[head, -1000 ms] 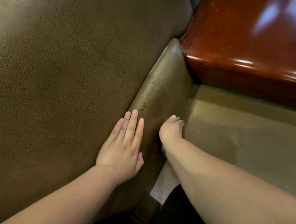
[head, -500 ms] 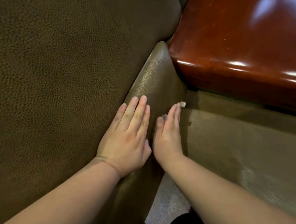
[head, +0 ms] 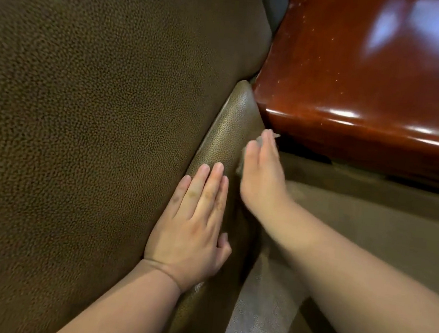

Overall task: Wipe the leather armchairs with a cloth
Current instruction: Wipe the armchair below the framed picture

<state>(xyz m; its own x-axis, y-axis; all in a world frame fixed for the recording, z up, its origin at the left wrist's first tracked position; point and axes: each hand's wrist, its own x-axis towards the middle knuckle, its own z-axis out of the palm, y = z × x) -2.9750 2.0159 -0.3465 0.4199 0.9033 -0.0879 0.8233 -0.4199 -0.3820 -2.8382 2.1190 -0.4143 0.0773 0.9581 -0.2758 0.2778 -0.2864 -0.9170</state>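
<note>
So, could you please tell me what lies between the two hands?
In the head view, only a narrow strip of the armchair's leather edge separates the left hand from the right hand.

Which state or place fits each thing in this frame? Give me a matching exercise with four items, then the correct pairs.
Things:
1. left hand
2. right hand
3. wooden table
4. leather seat panel

States or places:
A. glossy red-brown, upper right
B. pebbled brown, filling the left of the view
C. flat, fingers straight, resting on the leather edge
D. pressing a grey cloth to the chair's side, only scraps of it showing

Pairs: 1-C, 2-D, 3-A, 4-B
</note>
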